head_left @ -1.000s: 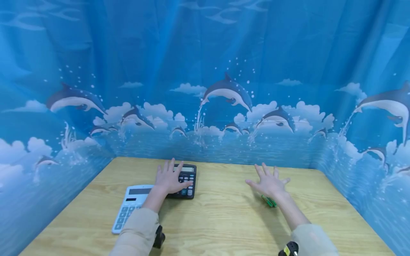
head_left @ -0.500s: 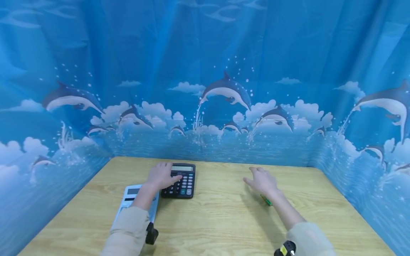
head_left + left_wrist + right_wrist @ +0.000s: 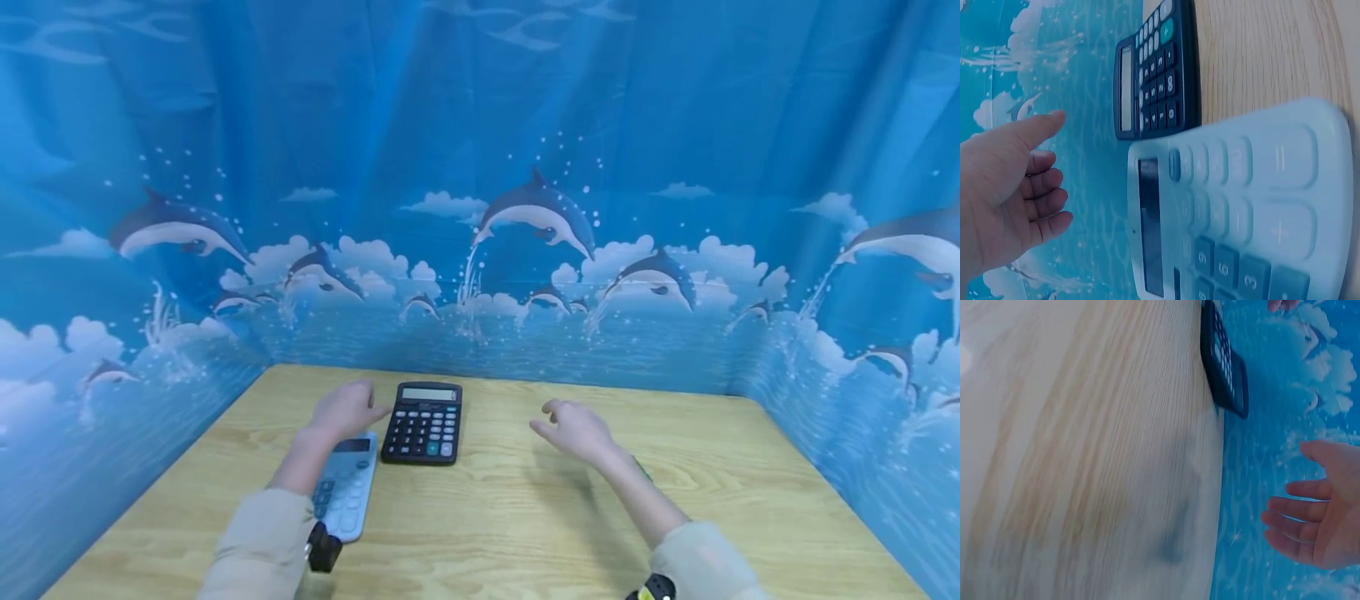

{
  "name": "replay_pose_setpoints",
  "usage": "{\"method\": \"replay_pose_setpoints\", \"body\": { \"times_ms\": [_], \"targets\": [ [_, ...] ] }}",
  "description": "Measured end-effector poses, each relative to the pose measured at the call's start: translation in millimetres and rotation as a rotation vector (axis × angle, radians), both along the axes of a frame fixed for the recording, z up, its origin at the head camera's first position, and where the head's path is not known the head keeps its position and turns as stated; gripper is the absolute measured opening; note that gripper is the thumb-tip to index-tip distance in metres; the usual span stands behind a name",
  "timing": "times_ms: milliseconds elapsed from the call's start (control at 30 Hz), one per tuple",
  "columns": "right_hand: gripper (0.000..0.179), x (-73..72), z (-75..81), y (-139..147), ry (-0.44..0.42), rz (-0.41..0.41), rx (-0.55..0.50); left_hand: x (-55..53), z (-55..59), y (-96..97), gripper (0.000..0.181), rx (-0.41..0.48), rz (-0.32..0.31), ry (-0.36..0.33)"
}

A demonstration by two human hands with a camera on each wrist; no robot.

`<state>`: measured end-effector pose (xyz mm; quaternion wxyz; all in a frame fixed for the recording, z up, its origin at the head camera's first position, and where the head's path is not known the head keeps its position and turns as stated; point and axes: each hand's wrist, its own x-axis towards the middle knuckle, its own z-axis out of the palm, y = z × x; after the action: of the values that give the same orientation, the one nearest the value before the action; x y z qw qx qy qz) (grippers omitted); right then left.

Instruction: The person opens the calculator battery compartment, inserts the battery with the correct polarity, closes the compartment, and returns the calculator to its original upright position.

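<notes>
My left hand (image 3: 343, 410) hovers over the far end of a pale blue calculator (image 3: 351, 492), holding nothing. In the left wrist view its fingers (image 3: 1044, 194) hang loosely bent with the thumb stretched out. Just right of that hand, a black calculator (image 3: 423, 425) lies on the table, its display toward the back. My right hand (image 3: 577, 429) is in the air right of the black calculator, also holding nothing. Relaxed, slightly bent fingers (image 3: 1297, 528) show in the right wrist view. Behind the right forearm peeks a small green object (image 3: 642, 469), mostly hidden.
The wooden table (image 3: 480, 517) has a back edge against a blue dolphin-print curtain (image 3: 480, 208), which also closes off both sides. In the left wrist view, the two calculators lie close together.
Both hands have moved left, the left one off the black calculator and the right one away from the green object. Their spread fingers have relaxed and bent. The black calculator is now uncovered.
</notes>
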<state>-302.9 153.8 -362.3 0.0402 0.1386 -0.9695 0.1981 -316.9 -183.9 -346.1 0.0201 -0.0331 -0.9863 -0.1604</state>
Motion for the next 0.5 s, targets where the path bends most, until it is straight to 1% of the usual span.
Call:
{"method": "replay_pose_setpoints", "body": {
  "times_ms": [233,367,500],
  "targets": [
    [0.044,5.5,2.7,-24.4,-0.070,0.084,-0.023,5.6,-2.5,-18.0,0.031,0.020,0.038,-0.009],
    [0.044,6.6,3.0,-36.6,-0.091,0.112,-0.036,8.5,-3.5,-29.0,0.031,0.024,0.066,-0.024],
    [0.045,7.1,2.7,-49.5,-0.100,0.149,-0.051,13.8,-3.8,-39.8,0.029,0.036,0.099,-0.044]
  ]
}}
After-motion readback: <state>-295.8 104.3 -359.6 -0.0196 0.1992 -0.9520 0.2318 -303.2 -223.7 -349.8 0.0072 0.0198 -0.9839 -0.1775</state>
